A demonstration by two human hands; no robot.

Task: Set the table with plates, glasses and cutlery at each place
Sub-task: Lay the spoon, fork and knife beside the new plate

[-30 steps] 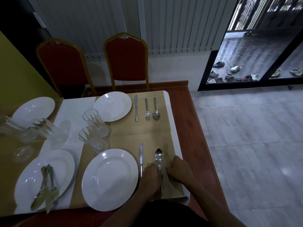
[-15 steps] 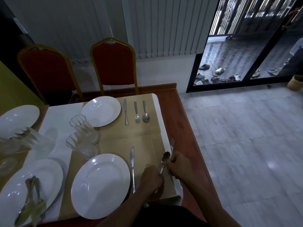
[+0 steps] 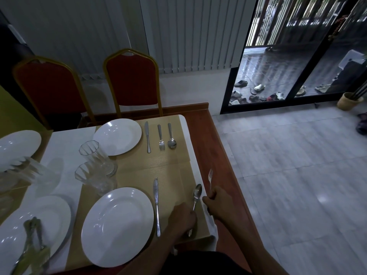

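Note:
At the near place a white plate [image 3: 117, 225] lies on a tan placemat [image 3: 137, 175], with a knife [image 3: 156, 205] just right of it. My left hand [image 3: 181, 220] grips the handle of a spoon [image 3: 197, 195] resting on the mat's right part. My right hand [image 3: 219, 203] holds a fork [image 3: 210, 176] tines up, lifted over the table's right edge. The far place has a plate [image 3: 118, 135], a knife [image 3: 147, 135], a fork [image 3: 161, 136] and a spoon [image 3: 171, 135]. Two glasses [image 3: 97, 157] [image 3: 93, 179] stand between the plates.
At the left lie another plate [image 3: 49, 221] carrying loose cutlery [image 3: 32, 245], a further plate [image 3: 17, 145] and blurred glasses [image 3: 29, 171]. Two red chairs [image 3: 131, 80] [image 3: 49, 90] stand behind the table. The red-brown table edge [image 3: 216, 155] borders a tiled floor [image 3: 297, 175].
My right hand has lifted the fork off the mat and carried it right, past the table edge. My left hand has slid the spoon rightward. The view has shifted.

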